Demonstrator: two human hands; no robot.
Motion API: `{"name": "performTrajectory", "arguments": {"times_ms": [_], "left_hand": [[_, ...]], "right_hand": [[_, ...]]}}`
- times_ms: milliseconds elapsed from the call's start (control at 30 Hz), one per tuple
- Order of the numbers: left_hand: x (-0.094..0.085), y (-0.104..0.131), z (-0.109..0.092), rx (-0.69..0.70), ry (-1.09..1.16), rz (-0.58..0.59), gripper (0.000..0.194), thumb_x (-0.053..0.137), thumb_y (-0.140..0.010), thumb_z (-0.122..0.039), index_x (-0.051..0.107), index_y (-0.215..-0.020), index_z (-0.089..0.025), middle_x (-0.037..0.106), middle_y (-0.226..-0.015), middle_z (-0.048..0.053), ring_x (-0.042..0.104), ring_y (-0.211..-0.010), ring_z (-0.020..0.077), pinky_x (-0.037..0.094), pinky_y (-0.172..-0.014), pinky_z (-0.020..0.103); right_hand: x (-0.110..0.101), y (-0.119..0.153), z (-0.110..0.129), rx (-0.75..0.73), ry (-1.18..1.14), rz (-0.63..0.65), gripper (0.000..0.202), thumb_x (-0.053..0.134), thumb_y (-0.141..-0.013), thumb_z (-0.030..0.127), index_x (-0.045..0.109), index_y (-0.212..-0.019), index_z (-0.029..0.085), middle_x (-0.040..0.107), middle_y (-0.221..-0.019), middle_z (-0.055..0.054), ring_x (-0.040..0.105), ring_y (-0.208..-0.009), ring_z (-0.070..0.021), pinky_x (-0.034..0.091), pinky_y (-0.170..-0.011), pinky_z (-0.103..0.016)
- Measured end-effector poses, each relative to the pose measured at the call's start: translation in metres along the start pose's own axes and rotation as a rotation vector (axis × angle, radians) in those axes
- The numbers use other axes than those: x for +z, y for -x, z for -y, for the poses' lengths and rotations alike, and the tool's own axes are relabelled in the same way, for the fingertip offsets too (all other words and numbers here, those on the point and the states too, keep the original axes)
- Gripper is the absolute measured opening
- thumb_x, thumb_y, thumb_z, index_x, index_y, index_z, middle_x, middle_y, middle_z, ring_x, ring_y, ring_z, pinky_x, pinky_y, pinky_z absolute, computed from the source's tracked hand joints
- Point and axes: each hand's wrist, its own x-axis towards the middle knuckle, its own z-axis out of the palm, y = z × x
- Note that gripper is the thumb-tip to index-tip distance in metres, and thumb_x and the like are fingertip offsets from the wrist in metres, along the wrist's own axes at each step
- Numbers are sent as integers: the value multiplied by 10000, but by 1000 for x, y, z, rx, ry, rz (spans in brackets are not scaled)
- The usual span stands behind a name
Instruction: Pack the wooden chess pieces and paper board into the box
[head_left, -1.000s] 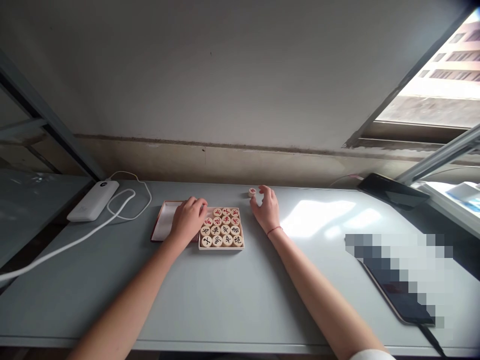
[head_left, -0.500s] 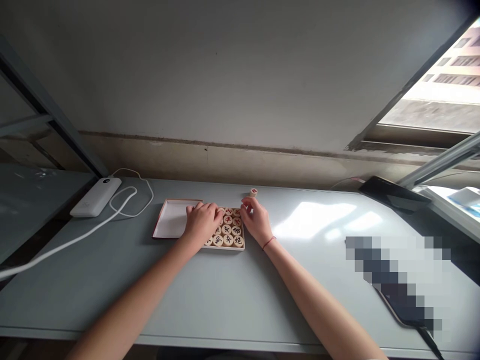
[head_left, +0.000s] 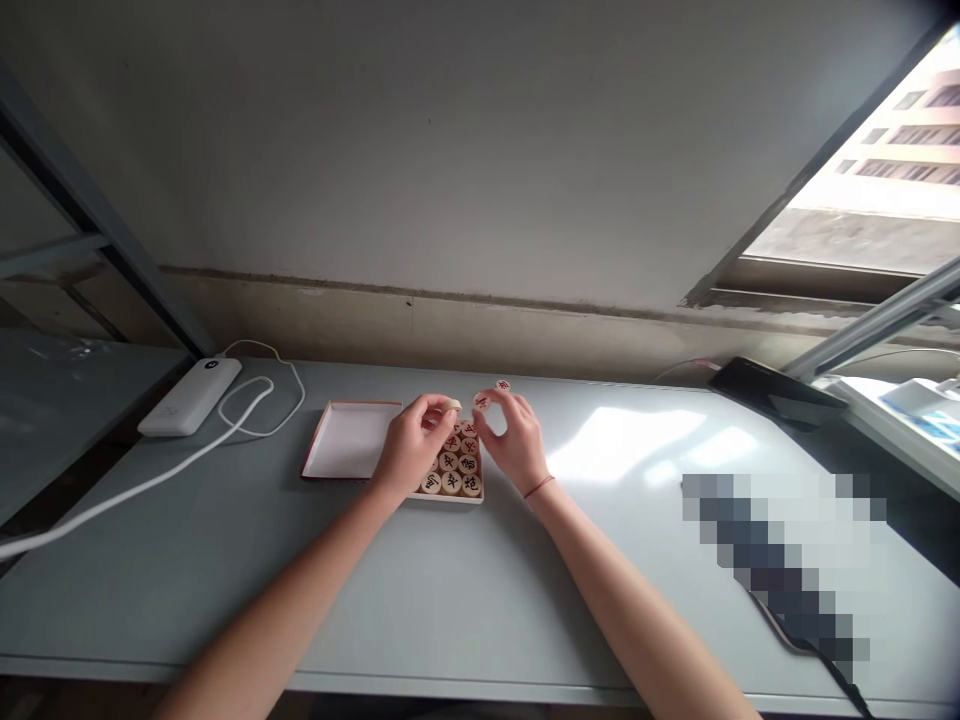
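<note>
Round Chinese chess pieces (head_left: 448,462) with red and black characters lie in rows in a shallow box (head_left: 457,499). Over the back left of this box, my left hand (head_left: 409,448) pinches a chess piece (head_left: 454,404) seen nearly edge-on. My right hand (head_left: 519,442) is past the box's back right corner, its thumb and forefinger closed on a red-marked piece (head_left: 481,401). Just behind those fingers stands another red-marked piece (head_left: 503,385) on the table. The left hand hides part of the box and its pieces.
A white-lined box lid (head_left: 349,440) lies left of the box. Farther left is a white power bank (head_left: 191,398) with a white cable (head_left: 169,475) crossing the table (head_left: 450,600). A dark device (head_left: 776,390) sits at the back right, and a pixelated object (head_left: 780,560) at the right.
Both hands have lifted from the box. My left hand has risen with a piece between its fingers, and my right hand now holds a red-marked piece up near the back corner.
</note>
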Motion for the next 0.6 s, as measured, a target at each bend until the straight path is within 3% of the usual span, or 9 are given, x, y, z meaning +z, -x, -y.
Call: {"name": "performTrajectory", "arguments": {"times_ms": [133,233,333,400,500,600], "left_hand": [[-6,0,11,16,128,-47,272,568,-859,-346,622,-1086,-206,668,-1019,50,658,-896,160,538,-844,296],[-9,-2,13,-23,158,-70,313,624,-804,-302,632,-1098,-197,655,-1052,61,655,-911,163,553,-839,297],[-8,-2,14,3,115,-61,338,623,-801,-282,620,-1130,-204,640,-1036,52,659,-867,154,569,-795,289],[-6,1,15,84,6,-54,288,606,-829,-289,630,-1106,-214,630,-1007,41,655,-812,144,571,-768,286],[-3,6,14,245,-217,-55,240,598,-863,-302,628,-1084,-213,625,-948,35,637,-765,148,557,-739,290],[-1,10,14,394,-383,-42,201,563,-900,-283,608,-1079,-203,633,-910,34,629,-766,162,537,-713,286]], "right_hand": [[-5,-1,-33,310,123,-59,276,516,-787,249,562,-1055,202,667,-1011,-91,568,-895,-244,455,-797,-385],[-9,1,-52,502,179,9,240,516,-776,261,578,-1005,223,680,-961,-64,543,-857,-239,425,-757,-364],[-12,1,-55,588,255,73,141,537,-783,294,612,-890,240,683,-957,-58,532,-919,-270,400,-764,-383],[-13,-1,-46,544,265,37,174,572,-782,345,625,-903,232,672,-1025,-86,525,-977,-296,401,-788,-414],[-12,-3,-14,283,62,-2,258,561,-829,405,611,-991,210,665,-1043,-105,558,-960,-259,433,-815,-398],[-9,-2,26,91,-232,123,248,558,-857,383,592,-1028,207,680,-961,-71,608,-847,-190,480,-744,-320]]}}
